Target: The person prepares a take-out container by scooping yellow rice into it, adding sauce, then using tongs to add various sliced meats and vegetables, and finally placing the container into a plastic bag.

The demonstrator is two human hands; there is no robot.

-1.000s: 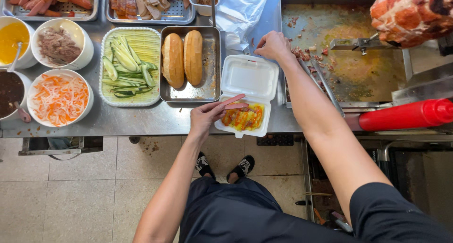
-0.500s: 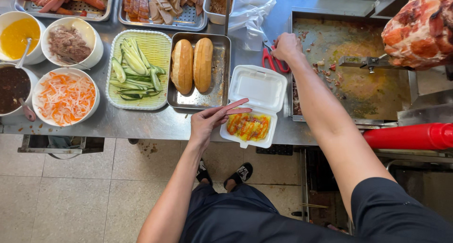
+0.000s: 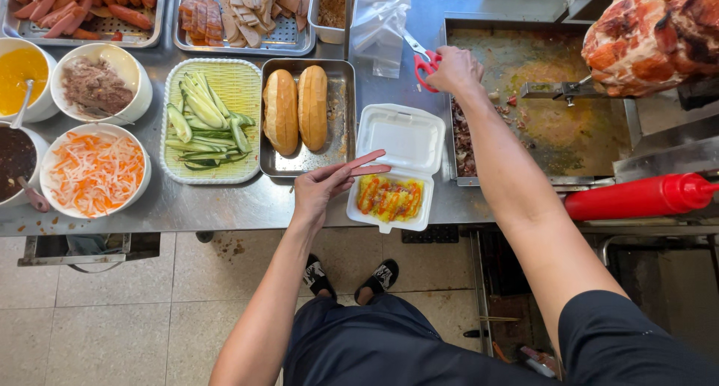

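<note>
At the steel counter's front edge, a left hand [image 3: 318, 191] pinches two sausages [image 3: 365, 165] over an open foam box [image 3: 397, 135]; the right hand [image 3: 454, 70] grips red-handled scissors [image 3: 424, 59] beside the griddle [image 3: 539, 124].

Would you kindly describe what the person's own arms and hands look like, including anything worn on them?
Both arms are bare from the short sleeves down. The left hand and the right hand wear no gloves, and no watch, ring or bracelet is visible. The dark short sleeve of a T-shirt covers the right upper arm; the left sleeve lies outside the picture. No markings can be made out.
</note>
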